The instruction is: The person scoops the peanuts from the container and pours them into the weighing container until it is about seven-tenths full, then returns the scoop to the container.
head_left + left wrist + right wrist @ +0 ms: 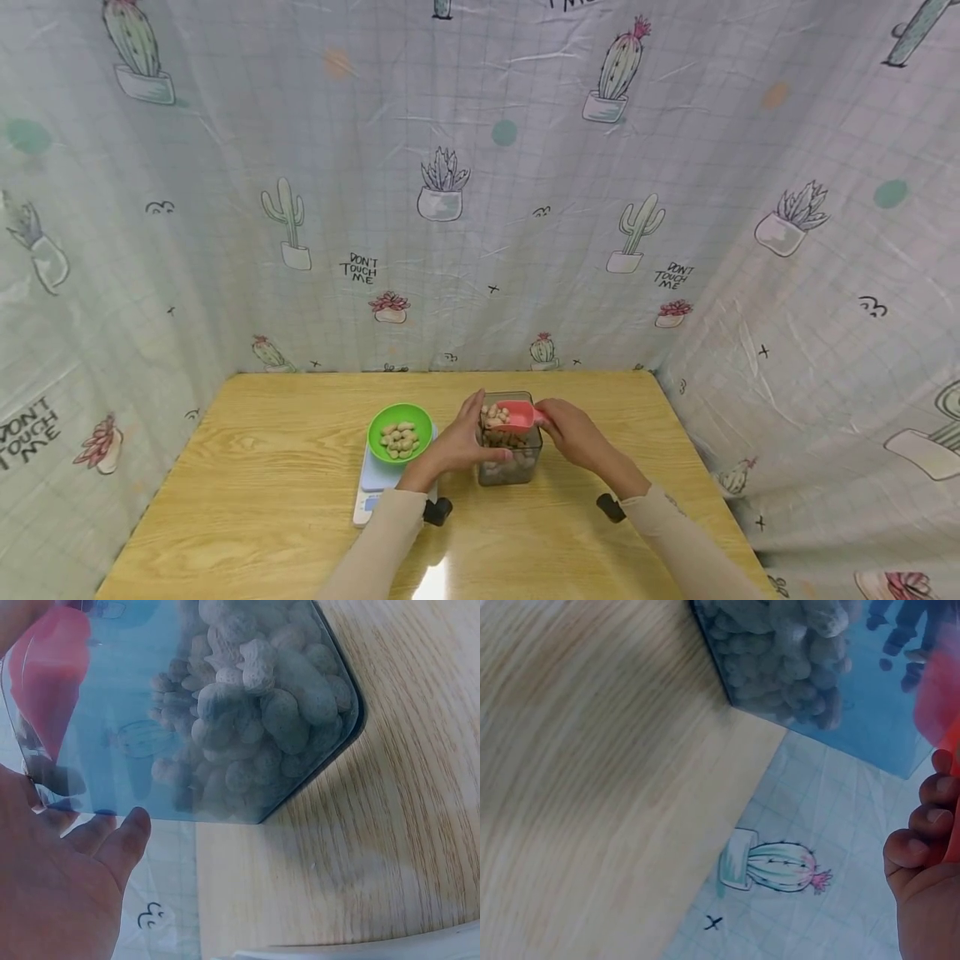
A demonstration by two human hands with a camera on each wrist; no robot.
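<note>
Both hands are busy here, apart from each other, one on each side of the same box! The left hand (pixel 459 442) comes in at the box's 9 o'clock, thumb across the near side, fingers round the other side, a firm hold on the box (pixel 497 478). Over at 3 o'clock, the right hand (pixel 573 429), fingers curled tight, grips the scoop (pixel 519 414) by its handle. And look at that scoop: red, up at the box's rim, handle toward 3 o'clock, mouth toward 9, pale peanuts (pixel 495 416) gathered at the mouth end!

The box itself is see-through and smoky, standing on the table (pixel 285 467), a little toward 12 o'clock of its middle. The left wrist view gives the side-on angle: a heap of nuts (pixel 240 712) in the lower part, the scoop above it, seen through the wall.

Across to the box's 9 o'clock now, and there's the green bowl (pixel 380 415), a small pile of peanuts inside, sitting on the scale (pixel 362 510), whose display faces 6 o'clock. Behind it all, at 12, hangs a cactus-print sheet (pixel 480 267).
</note>
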